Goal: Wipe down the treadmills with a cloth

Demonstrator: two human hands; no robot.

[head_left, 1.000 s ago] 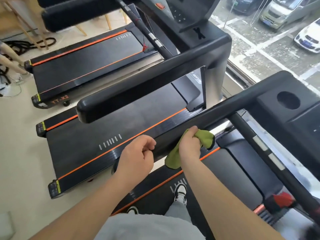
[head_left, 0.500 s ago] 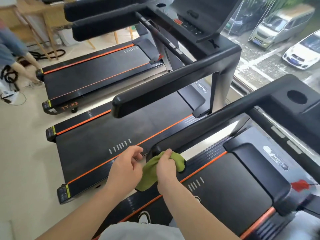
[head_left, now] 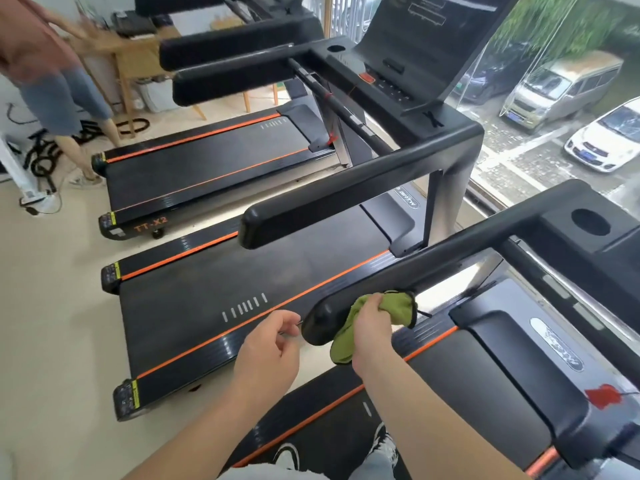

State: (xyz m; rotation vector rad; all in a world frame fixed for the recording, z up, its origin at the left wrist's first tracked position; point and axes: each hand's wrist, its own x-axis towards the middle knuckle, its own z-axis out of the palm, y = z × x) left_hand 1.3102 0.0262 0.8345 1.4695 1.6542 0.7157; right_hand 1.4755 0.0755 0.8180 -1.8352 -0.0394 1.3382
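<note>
Gripping the green cloth in a bunched wad, the right hand is pressing it against the near end of the black handrail, which is running along the left side of the nearest treadmill. A flap of the cloth is hanging down below the rail. The left hand is hovering just beside the rail's rounded tip, its fingers loosely curled and holding nothing that can be made out. The rail's long axis is leading away from the person, up and to the right toward the console, so nearly all of its length is lying beyond the right hand, with only the rounded tip on the near side, between the two hands. Since the right hand is the one on the rail and carrying the cloth, the next wipe is probably falling to it, either sliding outward along the bar or rounding off the tip. The middle treadmill is lying to the left, apart from both hands.
</note>
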